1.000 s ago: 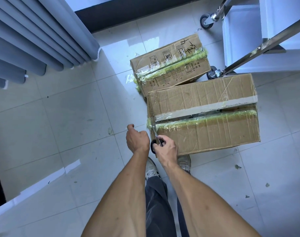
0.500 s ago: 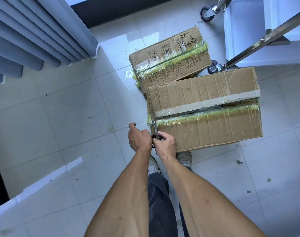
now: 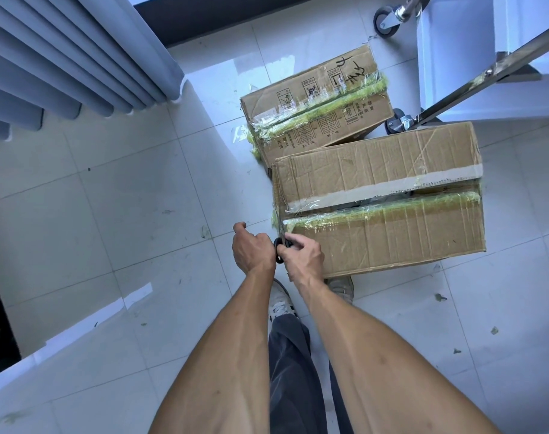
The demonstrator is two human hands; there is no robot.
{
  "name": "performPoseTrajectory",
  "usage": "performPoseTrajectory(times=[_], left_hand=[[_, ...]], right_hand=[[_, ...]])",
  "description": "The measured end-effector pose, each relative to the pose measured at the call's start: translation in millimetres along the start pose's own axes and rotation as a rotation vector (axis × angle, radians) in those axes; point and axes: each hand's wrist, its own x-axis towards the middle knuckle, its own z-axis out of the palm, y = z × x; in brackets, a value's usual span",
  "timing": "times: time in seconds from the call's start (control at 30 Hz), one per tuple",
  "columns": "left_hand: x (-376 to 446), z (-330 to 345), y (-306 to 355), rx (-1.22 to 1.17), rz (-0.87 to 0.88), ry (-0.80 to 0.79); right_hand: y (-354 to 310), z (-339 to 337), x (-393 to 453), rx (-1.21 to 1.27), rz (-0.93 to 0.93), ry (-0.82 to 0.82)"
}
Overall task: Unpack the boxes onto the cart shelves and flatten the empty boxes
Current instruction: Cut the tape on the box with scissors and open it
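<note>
Just beyond the right hand (image 3: 301, 256) lies the near box (image 3: 382, 211).

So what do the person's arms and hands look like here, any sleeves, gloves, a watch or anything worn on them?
Both forearms are bare as far up as the frame shows: no sleeves in view. The left hand and the right hand wear no gloves, and no watch, bracelet or ring is visible. Below the arms, dark grey trousers and pale sneakers show.

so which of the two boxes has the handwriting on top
The far box, the smaller one beside the cart wheel, has black marker scrawl and printed symbols on top. The near box, by the scissors, is plain cardboard.
</note>
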Motion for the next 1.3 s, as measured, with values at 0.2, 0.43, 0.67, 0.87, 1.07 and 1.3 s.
performPoseTrajectory(times=[0.2, 0.43, 0.67, 0.87, 1.07, 1.3], left_hand=[[0.9, 0.6, -4.4, 0.0, -0.007, -0.017], [7.0, -0.8, -9.4, 0.022, -0.035, -0.041], [3.6, -2.0, -12.9, -0.01, -0.045, -0.042], [-5.8, -7.1, -2.2, -0.081, -0.078, -0.066], [-20.3, -6.2, 35.0, -0.091, 0.143, -0.22], [-44.4, 28.3, 115.3, 0.193, 0.562, -0.249]], right_hand=[[16.6, -6.6, -10.1, 0.077, 0.086, 0.052], [-9.2, -7.4, 8.5, 0.043, 0.061, -0.028], [-8.2, -10.6, 9.4, -0.067, -0.027, 0.058], [-10.4, -20.1, 0.4, -0.037, -0.162, 0.152], [-16.0, -48.7, 7.7, 0.004, -0.134, 0.423], [-39.3, -114.4, 62.4, -0.036, -0.15, 0.562]])
